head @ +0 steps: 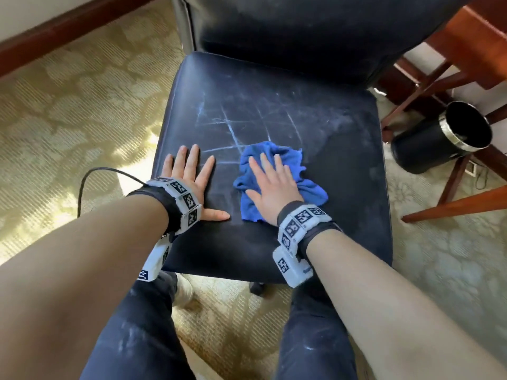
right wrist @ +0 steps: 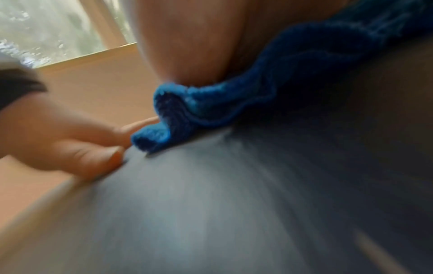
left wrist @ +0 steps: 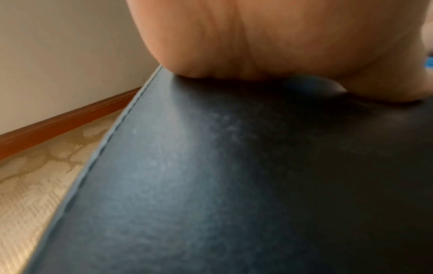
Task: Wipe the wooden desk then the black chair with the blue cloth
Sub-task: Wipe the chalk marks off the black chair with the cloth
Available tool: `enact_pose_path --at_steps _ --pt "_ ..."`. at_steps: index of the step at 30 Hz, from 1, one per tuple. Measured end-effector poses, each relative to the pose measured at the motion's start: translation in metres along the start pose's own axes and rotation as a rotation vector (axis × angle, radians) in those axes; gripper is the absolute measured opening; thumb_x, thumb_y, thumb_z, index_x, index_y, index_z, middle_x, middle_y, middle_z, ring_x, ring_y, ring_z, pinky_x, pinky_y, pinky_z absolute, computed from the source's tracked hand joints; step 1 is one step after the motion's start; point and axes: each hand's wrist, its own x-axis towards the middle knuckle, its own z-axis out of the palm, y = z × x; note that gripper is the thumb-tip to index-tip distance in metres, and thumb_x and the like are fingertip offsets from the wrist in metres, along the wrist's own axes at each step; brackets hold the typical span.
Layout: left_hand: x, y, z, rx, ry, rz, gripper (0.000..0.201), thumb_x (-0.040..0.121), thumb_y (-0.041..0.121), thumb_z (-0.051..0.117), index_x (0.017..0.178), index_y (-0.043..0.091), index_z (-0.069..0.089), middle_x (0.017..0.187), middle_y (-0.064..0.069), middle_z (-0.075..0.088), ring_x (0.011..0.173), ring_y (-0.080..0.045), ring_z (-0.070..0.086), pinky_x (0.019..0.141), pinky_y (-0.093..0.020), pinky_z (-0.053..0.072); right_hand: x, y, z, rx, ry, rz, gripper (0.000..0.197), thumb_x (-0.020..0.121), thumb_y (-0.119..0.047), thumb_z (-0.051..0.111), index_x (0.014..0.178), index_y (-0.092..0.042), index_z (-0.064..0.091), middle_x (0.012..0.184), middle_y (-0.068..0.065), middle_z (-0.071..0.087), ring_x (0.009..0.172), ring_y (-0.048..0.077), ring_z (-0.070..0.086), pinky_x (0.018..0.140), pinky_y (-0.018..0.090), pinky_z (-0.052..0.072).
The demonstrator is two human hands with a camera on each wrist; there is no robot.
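Observation:
The black chair (head: pixel 315 111) stands in front of me, its seat marked with pale streaks and dust. A crumpled blue cloth (head: pixel 277 157) lies on the middle of the seat. My right hand (head: pixel 271 185) presses flat on the cloth with straight fingers. My left hand (head: pixel 189 176) rests flat on the bare seat to the left of the cloth, fingers spread. In the left wrist view the heel of the left hand (left wrist: pixel 269 46) sits on the seat (left wrist: pixel 211 185). The right wrist view, blurred, shows the right palm (right wrist: pixel 187 37) on the cloth (right wrist: pixel 234 96). Part of the wooden desk (head: pixel 477 48) shows at top right.
A black waste bin (head: pixel 439 141) with a metal rim lies tilted on the carpet right of the chair, among wooden desk legs (head: pixel 461 204). A black cable (head: pixel 90 176) runs over the patterned carpet (head: pixel 68 111) at left. My legs stand at the seat's front edge.

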Motion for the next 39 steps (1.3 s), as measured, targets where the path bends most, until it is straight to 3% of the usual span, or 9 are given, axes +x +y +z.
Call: enact_pose_path --at_steps 3,7,9,14,19,21,26,32,39 --pt "-0.001 0.001 0.000 -0.010 0.005 -0.001 0.124 0.059 0.093 0.030 0.145 0.022 -0.026 0.152 -0.013 -0.028 0.140 -0.034 -0.025 0.113 -0.048 -0.012 0.026 -0.002 -0.011 0.038 -0.020 -0.015 0.066 0.099 -0.041 0.031 0.149 -0.024 -0.008 0.157 -0.001 -0.013 0.144 0.024 -0.013 0.117 0.039 -0.005" --pt "0.002 -0.002 -0.001 0.000 -0.016 -0.001 0.125 0.059 0.093 0.030 0.144 0.022 -0.027 0.152 -0.013 -0.029 0.140 -0.034 -0.025 0.112 -0.049 -0.012 0.036 0.050 -0.024 0.112 0.044 0.282 0.066 0.099 -0.038 0.034 0.150 -0.019 -0.004 0.158 0.005 -0.007 0.144 0.029 -0.004 0.117 0.041 0.005" --pt "0.005 -0.005 0.000 0.016 -0.018 0.004 0.125 0.058 0.094 0.028 0.144 0.022 -0.028 0.151 -0.014 -0.030 0.140 -0.035 -0.025 0.112 -0.049 -0.012 0.026 0.063 -0.024 0.111 0.019 0.338 0.066 0.100 -0.036 0.033 0.150 -0.018 -0.005 0.158 0.005 -0.008 0.144 0.029 -0.005 0.116 0.041 0.003" --pt "0.012 -0.009 0.003 0.017 0.007 0.013 0.128 0.054 0.097 0.026 0.144 0.022 -0.027 0.151 -0.013 -0.030 0.139 -0.035 -0.025 0.112 -0.050 -0.012 0.003 0.022 -0.007 0.019 -0.023 0.145 0.066 0.100 -0.038 0.030 0.149 -0.017 -0.009 0.157 0.005 -0.013 0.144 0.030 -0.011 0.116 0.042 -0.002" --pt "0.011 -0.008 -0.002 0.044 -0.006 0.014 0.127 0.057 0.095 0.028 0.143 0.021 -0.028 0.151 -0.014 -0.030 0.140 -0.035 -0.025 0.112 -0.049 -0.012 0.032 -0.012 -0.011 0.056 -0.020 -0.005 0.066 0.099 -0.041 0.031 0.149 -0.024 -0.008 0.157 0.000 -0.014 0.144 0.025 -0.015 0.116 0.040 -0.006" --pt "0.010 -0.009 -0.001 0.034 -0.006 0.017 0.127 0.056 0.096 0.026 0.143 0.022 -0.028 0.151 -0.013 -0.030 0.139 -0.035 -0.026 0.112 -0.049 -0.013 0.045 -0.004 -0.017 0.099 -0.015 0.046 0.065 0.099 -0.041 0.032 0.149 -0.025 -0.007 0.157 0.000 -0.012 0.144 0.025 -0.012 0.116 0.040 -0.004" --pt "0.008 -0.007 -0.001 0.034 -0.020 0.012 0.127 0.056 0.096 0.027 0.143 0.022 -0.029 0.151 -0.014 -0.031 0.139 -0.035 -0.026 0.112 -0.050 -0.013 0.045 0.048 -0.024 0.205 0.134 0.389 0.065 0.099 -0.041 0.033 0.150 -0.019 0.000 0.158 0.003 -0.001 0.145 0.026 -0.002 0.116 0.041 0.004" --pt "0.006 -0.006 -0.003 0.030 -0.028 0.006 0.127 0.057 0.096 0.029 0.144 0.022 -0.027 0.151 -0.013 -0.030 0.139 -0.035 -0.026 0.112 -0.049 -0.012 0.006 0.051 -0.005 0.236 0.141 0.532 0.065 0.099 -0.043 0.031 0.150 -0.018 -0.001 0.158 0.005 -0.003 0.144 0.027 -0.006 0.116 0.040 -0.001" --pt "0.002 -0.001 0.000 0.023 -0.014 -0.011 0.127 0.058 0.095 0.029 0.144 0.021 -0.027 0.151 -0.014 -0.030 0.139 -0.035 -0.026 0.112 -0.050 -0.013 0.024 -0.006 -0.008 0.141 0.016 0.183 0.064 0.100 -0.039 0.029 0.149 -0.021 -0.009 0.157 0.003 -0.014 0.144 0.028 -0.013 0.116 0.040 -0.006"
